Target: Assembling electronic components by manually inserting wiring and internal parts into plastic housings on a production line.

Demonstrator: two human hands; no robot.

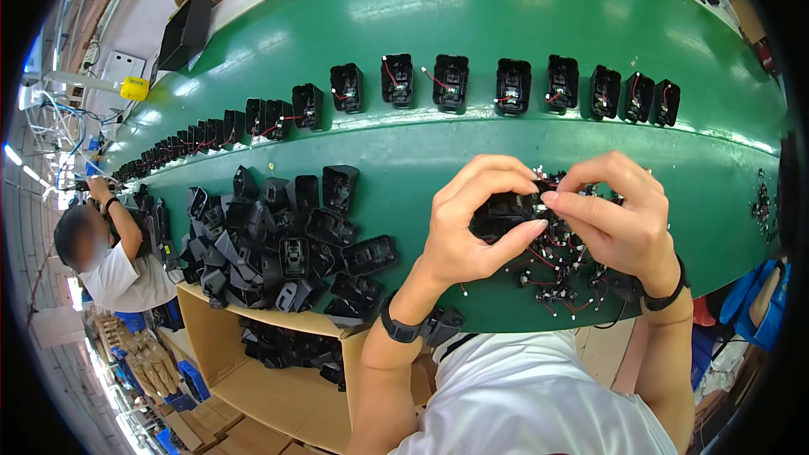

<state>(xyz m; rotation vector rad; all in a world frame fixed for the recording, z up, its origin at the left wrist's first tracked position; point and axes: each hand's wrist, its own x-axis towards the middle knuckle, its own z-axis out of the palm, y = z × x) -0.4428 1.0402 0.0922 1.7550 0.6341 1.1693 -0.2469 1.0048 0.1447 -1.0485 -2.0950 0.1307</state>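
My left hand [476, 223] is wrapped around a black plastic housing [503, 212] above the green bench. Against the housing's right end, my right hand [615, 215] pinches with thumb and forefinger; whatever lies between those fingertips is too small and covered to make out. Below and behind both hands spreads a pile of small wired connector parts [560, 265] with red and black leads. To the left of my left hand lies a heap of black plastic housings [270, 236], some showing their hollow inside.
A long row of black housings with red wires [451, 84] stands along the green bench [379, 147]. An open cardboard box [278, 392] holding black parts sits below the bench edge. A co-worker [118, 253] works at the far left. More small parts [763, 206] lie at right.
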